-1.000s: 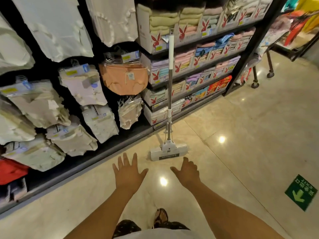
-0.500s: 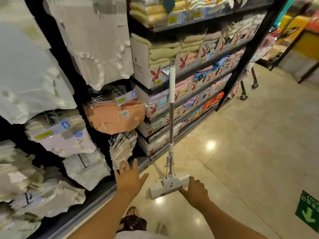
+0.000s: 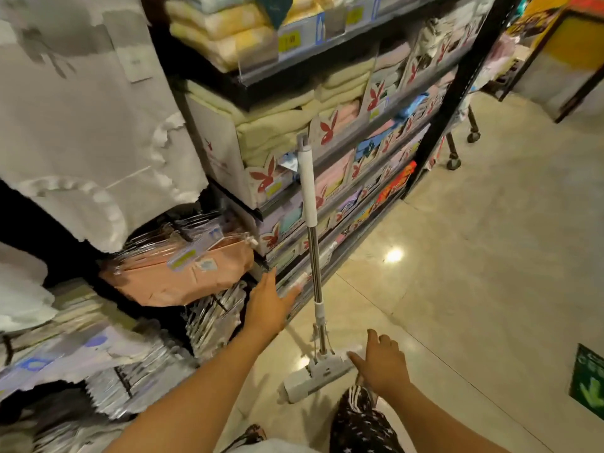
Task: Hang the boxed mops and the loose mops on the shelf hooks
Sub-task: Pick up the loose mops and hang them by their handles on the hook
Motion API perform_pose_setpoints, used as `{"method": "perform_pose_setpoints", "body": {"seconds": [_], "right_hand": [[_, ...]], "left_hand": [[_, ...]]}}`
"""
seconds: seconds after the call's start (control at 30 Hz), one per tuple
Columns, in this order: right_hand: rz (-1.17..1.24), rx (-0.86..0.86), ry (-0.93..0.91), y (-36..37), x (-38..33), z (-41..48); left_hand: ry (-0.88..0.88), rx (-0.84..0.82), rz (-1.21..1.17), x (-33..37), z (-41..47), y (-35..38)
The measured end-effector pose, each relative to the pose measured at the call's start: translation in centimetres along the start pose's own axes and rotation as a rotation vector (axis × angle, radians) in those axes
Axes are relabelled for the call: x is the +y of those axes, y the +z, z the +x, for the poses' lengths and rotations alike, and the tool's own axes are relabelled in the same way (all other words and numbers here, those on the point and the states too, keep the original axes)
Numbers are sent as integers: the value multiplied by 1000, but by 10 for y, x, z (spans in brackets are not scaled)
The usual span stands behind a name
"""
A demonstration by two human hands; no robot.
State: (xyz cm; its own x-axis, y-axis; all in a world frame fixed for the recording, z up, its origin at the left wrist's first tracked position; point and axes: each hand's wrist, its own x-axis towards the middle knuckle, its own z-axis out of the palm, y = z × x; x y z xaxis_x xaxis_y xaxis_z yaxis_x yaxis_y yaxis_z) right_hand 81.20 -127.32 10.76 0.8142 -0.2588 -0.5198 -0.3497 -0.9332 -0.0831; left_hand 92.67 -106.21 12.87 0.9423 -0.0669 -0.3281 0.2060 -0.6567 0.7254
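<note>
Right hand (image 3: 380, 359) released, fingers spread, at the right end of the mop (image 3: 312, 256) head on the floor (image 3: 474, 289); contact unclear. Left hand (image 3: 269, 305) released, fingers straight, left of the handle. Beyond both hands, mop leans upright against the towel shelf (image 3: 281, 93).

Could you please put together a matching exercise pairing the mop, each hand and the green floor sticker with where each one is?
Things:
1 mop
2 left hand
3 right hand
4 green floor sticker

Places:
A at the lower right edge of the floor
B standing on the floor, handle top against the shelf
C at the end of the mop head
D stretched out, fingers straight, toward the shelf's bottom tier

Pairs: 1-B; 2-D; 3-C; 4-A
</note>
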Motion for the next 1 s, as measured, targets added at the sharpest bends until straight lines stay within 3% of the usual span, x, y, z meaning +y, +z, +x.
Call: {"method": "perform_pose_setpoints", "body": {"seconds": [0.27,0.5,0.8,1.0], "right_hand": [[195,102,-164,-98,28,117],[478,74,-357,-170,44,174],[1050,-104,-601,-219,-6,148],[967,-187,-926,-225,-20,108]], "left_hand": [[-63,182,-434,92,98,21],[-146,309,-506,140,136,35],[-71,409,-478,147,70,68],[-5,388,-537,139,19,96]]}}
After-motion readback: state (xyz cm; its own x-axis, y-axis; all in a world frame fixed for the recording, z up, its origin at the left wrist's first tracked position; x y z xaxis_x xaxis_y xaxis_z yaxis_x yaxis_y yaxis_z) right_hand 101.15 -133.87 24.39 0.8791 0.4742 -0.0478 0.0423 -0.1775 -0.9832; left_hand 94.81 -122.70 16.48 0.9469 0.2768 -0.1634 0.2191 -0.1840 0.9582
